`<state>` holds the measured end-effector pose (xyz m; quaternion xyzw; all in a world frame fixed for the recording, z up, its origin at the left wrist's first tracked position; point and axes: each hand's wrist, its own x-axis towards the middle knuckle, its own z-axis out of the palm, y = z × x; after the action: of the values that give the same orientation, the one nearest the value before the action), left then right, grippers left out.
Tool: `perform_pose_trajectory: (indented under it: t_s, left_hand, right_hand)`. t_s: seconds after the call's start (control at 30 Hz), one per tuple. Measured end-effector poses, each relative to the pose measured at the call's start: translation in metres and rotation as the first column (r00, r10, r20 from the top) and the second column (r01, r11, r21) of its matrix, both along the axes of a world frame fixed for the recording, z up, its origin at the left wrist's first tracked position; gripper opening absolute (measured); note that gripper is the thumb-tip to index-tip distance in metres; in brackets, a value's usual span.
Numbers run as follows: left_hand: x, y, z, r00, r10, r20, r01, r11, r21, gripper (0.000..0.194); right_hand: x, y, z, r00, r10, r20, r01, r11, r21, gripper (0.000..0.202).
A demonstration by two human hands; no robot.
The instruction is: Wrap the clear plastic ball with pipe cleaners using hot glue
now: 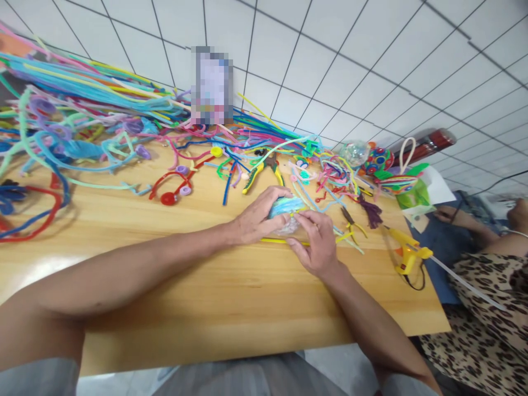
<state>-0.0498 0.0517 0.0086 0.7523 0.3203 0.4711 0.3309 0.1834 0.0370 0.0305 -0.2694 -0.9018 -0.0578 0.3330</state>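
Observation:
A clear ball [284, 208], partly covered with light blue and green pipe cleaners, sits low over the table in front of me. My left hand [264, 214] is wrapped round its left side, with the thumb across the front. The fingers of my right hand [315, 239] are closed in a pinch at the ball's right front, where a small bit of yellow shows at the fingertips. A long yellow pipe cleaner [274, 240] runs below the ball and past my right hand. The ball's underside is hidden.
Heaps of coloured pipe cleaners [103, 88] line the wall. Green-yellow pliers [266, 170] and smaller pliers [352, 223] lie beyond my hands. A yellow glue gun [408, 250] stands at the right edge, near a person in leopard print [487, 280]. Finished-looking balls [377, 159] stand at back right.

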Motion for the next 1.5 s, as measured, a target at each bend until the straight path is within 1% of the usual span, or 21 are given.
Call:
perform_pose_trajectory:
  t_s: [0.13, 0.33, 0.57, 0.73, 0.97, 1.1, 1.23, 1.37, 1.5]
  left_hand:
    - [0.0006, -0.0009, 0.0007, 1.0, -0.002, 0.019, 0.002, 1.0, -0.012, 0.044]
    - [0.0037, -0.0031, 0.0031, 0.997, 0.044, 0.065, -0.039, 0.996, -0.076, 0.041]
    - [0.0046, -0.0044, 0.0056, 0.991, 0.048, 0.121, -0.032, 0.991, -0.132, 0.038]
    - [0.0034, -0.004, 0.0073, 0.992, 0.035, 0.123, -0.014, 0.986, -0.168, 0.04]
    - [0.0018, -0.001, 0.0041, 0.994, 0.037, 0.105, -0.016, 0.981, -0.191, 0.042]
    - [0.0023, -0.0001, 0.0067, 0.993, 0.041, 0.112, -0.014, 0.972, -0.234, 0.042]
    - [0.0025, 0.0006, 0.0094, 0.992, 0.05, 0.113, -0.021, 0.968, -0.25, 0.045]
    - [0.0026, 0.0009, 0.0069, 0.993, 0.045, 0.106, -0.016, 0.966, -0.257, 0.046]
    - [0.0005, -0.0002, 0.0042, 0.992, 0.012, 0.126, 0.019, 0.968, -0.248, 0.048]
  right_hand:
    - [-0.0003, -0.0002, -0.0024, 1.0, -0.006, -0.016, 0.005, 1.0, -0.011, 0.062]
    - [-0.0001, -0.0008, -0.0051, 1.0, -0.006, -0.013, 0.006, 1.0, -0.014, 0.068]
    - [0.0038, 0.0021, -0.0038, 0.996, 0.057, -0.063, -0.058, 0.998, -0.016, 0.066]
    - [0.0, 0.0027, -0.003, 1.0, 0.028, -0.008, -0.028, 1.0, 0.002, 0.064]
    - [-0.0017, 0.0005, -0.0036, 0.999, -0.018, 0.046, 0.017, 1.0, 0.023, 0.061]
    - [-0.0032, 0.0007, -0.0045, 1.0, -0.004, 0.009, 0.003, 0.999, 0.035, 0.061]
    - [-0.0058, 0.0006, -0.0041, 1.0, -0.001, -0.015, 0.002, 0.998, 0.058, 0.059]
    - [-0.0047, 0.0012, -0.0057, 1.0, -0.006, -0.02, 0.007, 0.999, 0.045, 0.059]
    - [-0.0025, 0.0033, -0.0094, 0.999, -0.017, -0.049, 0.018, 0.999, 0.027, 0.061]
